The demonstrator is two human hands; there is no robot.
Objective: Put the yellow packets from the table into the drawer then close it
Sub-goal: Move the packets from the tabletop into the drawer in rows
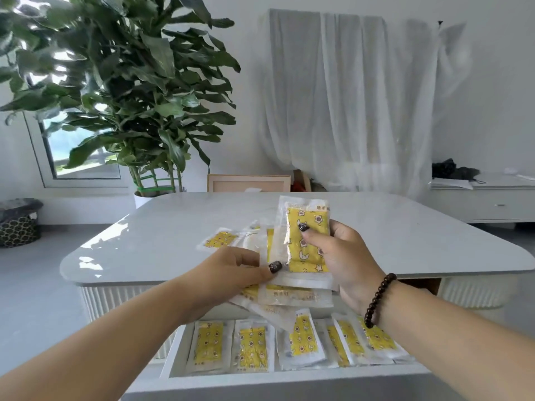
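Observation:
My right hand [346, 256] grips a stack of yellow packets [307, 241] held upright above the table's near edge, thumb pressed on the front one. My left hand [231, 273] pinches the lower left of the same stack, with more packets [292, 298] fanned flat beneath it. A few yellow packets [221, 238] still lie on the white table [162, 227] behind the hands. Below, the white drawer [173, 360] stands pulled open, and several yellow packets [254, 345] lie side by side inside it.
A large potted plant [130, 96] stands behind the table's far left corner. A patterned basket [18, 224] sits on the floor at left. A low white cabinet [486, 201] is at the right, and white curtains [362, 105] hang behind.

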